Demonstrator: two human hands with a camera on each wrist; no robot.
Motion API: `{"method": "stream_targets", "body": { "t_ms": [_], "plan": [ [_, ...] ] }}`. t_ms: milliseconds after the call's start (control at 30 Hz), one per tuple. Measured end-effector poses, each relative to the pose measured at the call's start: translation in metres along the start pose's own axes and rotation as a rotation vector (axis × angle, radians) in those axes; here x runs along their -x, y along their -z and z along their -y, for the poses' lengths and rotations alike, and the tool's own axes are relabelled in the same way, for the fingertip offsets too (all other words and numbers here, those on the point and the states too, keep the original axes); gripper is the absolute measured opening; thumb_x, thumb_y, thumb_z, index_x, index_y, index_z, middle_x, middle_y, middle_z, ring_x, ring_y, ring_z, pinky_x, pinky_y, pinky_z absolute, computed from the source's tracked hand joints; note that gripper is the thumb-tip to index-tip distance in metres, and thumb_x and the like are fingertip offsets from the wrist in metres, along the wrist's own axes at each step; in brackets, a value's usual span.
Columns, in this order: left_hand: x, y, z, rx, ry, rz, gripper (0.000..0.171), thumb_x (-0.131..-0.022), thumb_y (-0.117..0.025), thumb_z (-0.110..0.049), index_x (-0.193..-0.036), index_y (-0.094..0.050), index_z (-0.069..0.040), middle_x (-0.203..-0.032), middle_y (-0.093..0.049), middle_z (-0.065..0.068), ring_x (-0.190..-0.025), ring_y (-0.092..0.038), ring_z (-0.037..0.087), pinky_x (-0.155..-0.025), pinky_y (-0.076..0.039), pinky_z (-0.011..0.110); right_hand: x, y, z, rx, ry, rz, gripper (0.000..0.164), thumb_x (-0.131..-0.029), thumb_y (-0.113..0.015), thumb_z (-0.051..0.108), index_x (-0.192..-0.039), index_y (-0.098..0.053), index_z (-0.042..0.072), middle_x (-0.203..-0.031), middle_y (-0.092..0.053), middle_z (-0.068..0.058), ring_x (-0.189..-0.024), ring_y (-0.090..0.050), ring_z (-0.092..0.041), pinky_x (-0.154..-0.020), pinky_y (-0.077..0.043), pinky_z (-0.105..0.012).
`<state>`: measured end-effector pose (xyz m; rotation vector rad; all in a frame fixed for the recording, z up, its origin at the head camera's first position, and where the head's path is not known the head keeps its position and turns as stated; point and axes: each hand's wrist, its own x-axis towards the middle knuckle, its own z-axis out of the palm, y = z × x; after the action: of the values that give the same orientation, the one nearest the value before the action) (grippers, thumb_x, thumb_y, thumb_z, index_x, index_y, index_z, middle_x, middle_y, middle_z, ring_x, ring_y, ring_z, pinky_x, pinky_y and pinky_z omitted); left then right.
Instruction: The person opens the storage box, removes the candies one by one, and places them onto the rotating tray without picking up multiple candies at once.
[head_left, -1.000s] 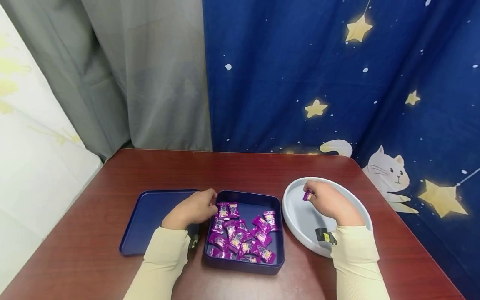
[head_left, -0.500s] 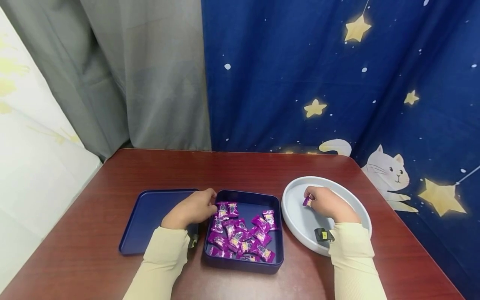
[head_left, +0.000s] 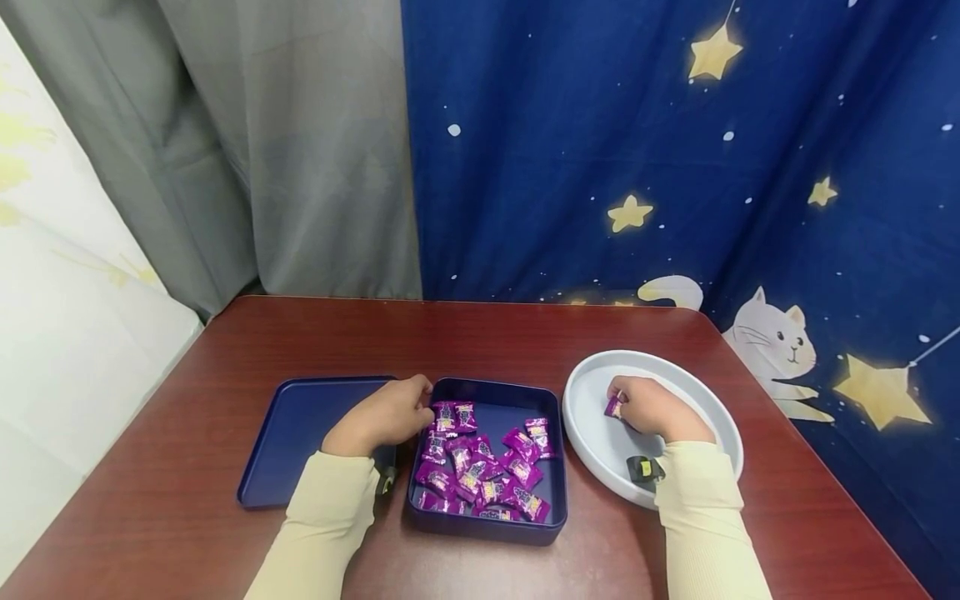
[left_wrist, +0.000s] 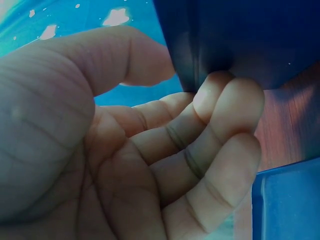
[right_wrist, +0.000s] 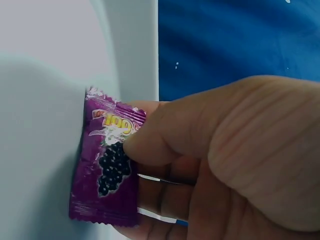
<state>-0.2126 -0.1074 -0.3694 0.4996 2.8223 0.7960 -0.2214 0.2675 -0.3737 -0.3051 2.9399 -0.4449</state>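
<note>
My right hand (head_left: 660,408) is over the round white tray (head_left: 596,442). Between thumb and fingers it pinches a purple wrapped candy (right_wrist: 105,175) with a grape picture and "100" printed on it; in the right wrist view the candy is close to the tray's pale surface. My left hand (head_left: 382,417) is at the far left corner of a dark blue box (head_left: 487,527), thumb and curled fingertips holding its wall (left_wrist: 240,40). Inside the box lie several more purple candies (head_left: 491,492), mostly toward its near side.
Left of the box, partly under my left forearm, lies a flat dark blue lid (head_left: 300,442). Everything stands on a reddish-brown wooden table (head_left: 480,337). Behind it hang a grey curtain (head_left: 330,167) and a blue starry one (head_left: 525,183).
My right hand has come slightly nearer to me and lower over the white tray, still pinching the candy. The left hand keeps its place on the box.
</note>
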Motion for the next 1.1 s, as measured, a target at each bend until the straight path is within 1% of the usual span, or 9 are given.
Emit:
{"method": "stream_targets", "body": {
  "t_ms": [133,267,433,500,667,867,1100],
  "plan": [
    [0.000,0.001,-0.001,0.001,0.005,0.004,0.034,-0.085,-0.059,-0.012,-0.116,-0.054,0.000,-0.079,-0.056,0.005,-0.067,-0.052,0.017,-0.069,-0.049,0.038,0.000,0.000,-0.001,-0.013,-0.002,0.004,0.025,-0.078,-0.052,-0.003,-0.100,-0.063,0.004,-0.075,-0.059,-0.007,-0.065,-0.051,-0.019,-0.060,-0.046,-0.034],
    [0.001,0.001,-0.002,0.002,0.009,0.007,0.035,-0.085,-0.059,-0.012,-0.117,-0.054,0.001,-0.080,-0.057,0.005,-0.067,-0.052,0.016,-0.070,-0.049,0.038,-0.001,0.000,-0.003,-0.021,-0.014,0.014,0.030,-0.080,-0.052,-0.001,-0.108,-0.062,0.001,-0.082,-0.062,-0.010,-0.067,-0.053,-0.019,-0.062,-0.049,-0.035],
    [0.002,0.001,-0.003,0.002,0.005,0.011,0.035,-0.085,-0.058,-0.012,-0.117,-0.053,0.001,-0.079,-0.056,0.006,-0.067,-0.052,0.017,-0.069,-0.049,0.039,0.000,0.003,-0.003,-0.019,-0.055,0.027,0.039,-0.081,-0.056,0.002,-0.120,-0.058,0.001,-0.101,-0.062,-0.018,-0.077,-0.055,-0.023,-0.072,-0.050,-0.041],
    [0.003,0.001,-0.004,0.001,0.009,0.012,0.035,-0.085,-0.058,-0.012,-0.117,-0.053,0.001,-0.079,-0.056,0.006,-0.067,-0.052,0.017,-0.069,-0.049,0.039,0.001,0.003,-0.003,-0.015,-0.063,0.021,0.044,-0.081,-0.057,0.002,-0.124,-0.056,0.001,-0.110,-0.060,-0.021,-0.085,-0.054,-0.026,-0.080,-0.049,-0.044],
    [0.005,0.001,-0.006,0.000,0.020,0.014,0.035,-0.085,-0.059,-0.013,-0.116,-0.054,0.000,-0.079,-0.056,0.005,-0.067,-0.052,0.016,-0.069,-0.049,0.038,0.003,0.004,-0.004,-0.018,-0.058,0.001,0.051,-0.081,-0.058,0.004,-0.130,-0.050,-0.002,-0.125,-0.052,-0.028,-0.100,-0.050,-0.033,-0.090,-0.044,-0.050],
    [0.005,0.002,-0.006,0.003,0.017,0.010,0.035,-0.085,-0.058,-0.013,-0.117,-0.054,0.001,-0.078,-0.056,0.005,-0.066,-0.052,0.016,-0.069,-0.049,0.039,0.005,0.006,-0.001,-0.005,-0.050,-0.013,0.052,-0.082,-0.059,0.005,-0.132,-0.048,-0.003,-0.130,-0.048,-0.029,-0.110,-0.047,-0.036,-0.099,-0.038,-0.055],
    [0.006,0.002,-0.006,0.006,0.017,0.011,0.035,-0.085,-0.058,-0.013,-0.117,-0.053,0.001,-0.078,-0.056,0.005,-0.065,-0.052,0.016,-0.068,-0.049,0.038,0.009,0.012,0.008,0.008,-0.019,-0.034,0.050,-0.083,-0.060,0.009,-0.131,-0.049,-0.002,-0.129,-0.050,-0.028,-0.108,-0.049,-0.035,-0.098,-0.039,-0.054]
  ]
}}
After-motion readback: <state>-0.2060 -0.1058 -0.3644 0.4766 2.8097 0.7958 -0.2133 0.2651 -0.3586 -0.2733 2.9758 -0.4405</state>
